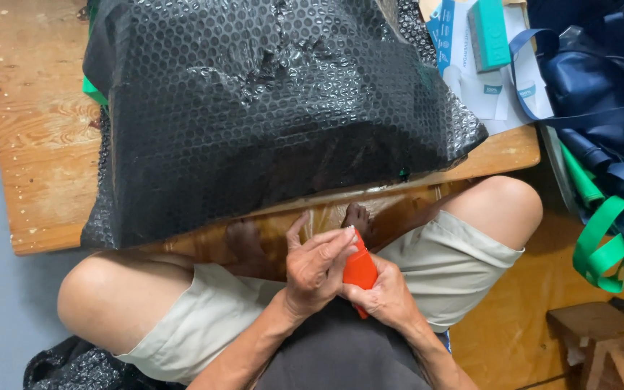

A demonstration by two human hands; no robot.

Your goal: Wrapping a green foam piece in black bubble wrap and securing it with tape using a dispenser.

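A small orange-red tool (360, 270), flat and pointed like a cutter handle, sits between both hands over my lap. My right hand (384, 297) grips its lower part. My left hand (317, 267) curls over its top, fingertips touching the upper end. Just beyond the hands, a large bundle wrapped in black bubble wrap (269, 108) lies on a low wooden table (37, 137) and hangs over its near edge. My knees and bare feet show under the table edge.
White papers and a teal box (487, 32) lie at the table's far right corner. Dark blue bags with blue and green straps (608, 144) are piled at the right. A small wooden stool (601, 332) stands at lower right. More black wrap (74, 368) lies at lower left.
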